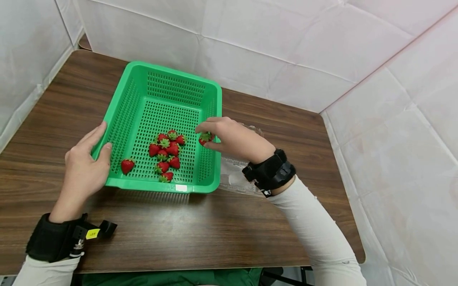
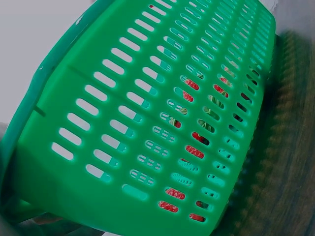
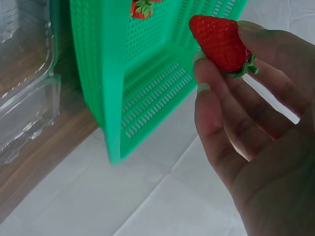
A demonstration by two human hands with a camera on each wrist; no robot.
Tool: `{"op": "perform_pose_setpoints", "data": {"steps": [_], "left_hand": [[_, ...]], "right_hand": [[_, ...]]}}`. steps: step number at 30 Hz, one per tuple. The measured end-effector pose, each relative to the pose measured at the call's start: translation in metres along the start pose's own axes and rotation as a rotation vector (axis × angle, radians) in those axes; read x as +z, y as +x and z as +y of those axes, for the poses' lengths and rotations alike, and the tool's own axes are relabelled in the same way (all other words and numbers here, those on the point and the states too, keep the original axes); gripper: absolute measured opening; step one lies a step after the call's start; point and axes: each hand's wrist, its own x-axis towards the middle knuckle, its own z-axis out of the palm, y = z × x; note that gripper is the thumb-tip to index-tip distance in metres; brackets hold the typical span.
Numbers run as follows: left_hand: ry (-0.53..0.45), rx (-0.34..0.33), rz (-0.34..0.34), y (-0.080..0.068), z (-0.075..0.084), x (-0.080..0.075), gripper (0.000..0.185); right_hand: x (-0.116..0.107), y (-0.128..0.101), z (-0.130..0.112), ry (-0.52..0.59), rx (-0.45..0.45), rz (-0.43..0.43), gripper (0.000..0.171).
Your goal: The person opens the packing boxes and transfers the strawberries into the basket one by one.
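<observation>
1. Holding one strawberry in our right hand, fingers pinched round it, over the right wall of the green basket, just inside the rim.
2. Right wrist view confirms it: berry sits between thumb and fingertips, green cap toward the palm.
3. Our left hand grips the basket's near-left corner, thumb over the rim, fingers outside the wall; the basket looks slightly tilted there, though we cannot tell for sure.
4. Done so far, as we judge: a cluster of strawberries lies on the basket floor near its middle, plus a lone strawberry toward the near-left corner.
5. Clear plastic clamshell sits on the desk just right of the basket, partly hidden by our right wrist; we see no berries in its visible part.
6. Left, as we judge: drop the held berry in; probably the last or near it, since clamshell contents are mostly hidden.
</observation>
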Motion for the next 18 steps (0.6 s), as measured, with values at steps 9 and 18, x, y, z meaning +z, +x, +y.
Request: {"op": "perform_pose_setpoints", "data": {"steps": [9,18], "left_hand": [[0.000,-0.006,-0.003,0.000,0.001,0.000,0.048],[-0.001,-0.007,0.002,-0.001,0.000,0.000,0.048]], "right_hand": [[0.008,0.027,-0.009,-0.033,-0.051,-0.079,0.021],[0.016,0.056,-0.027,-0.063,-0.067,-0.161,0.018]]}}
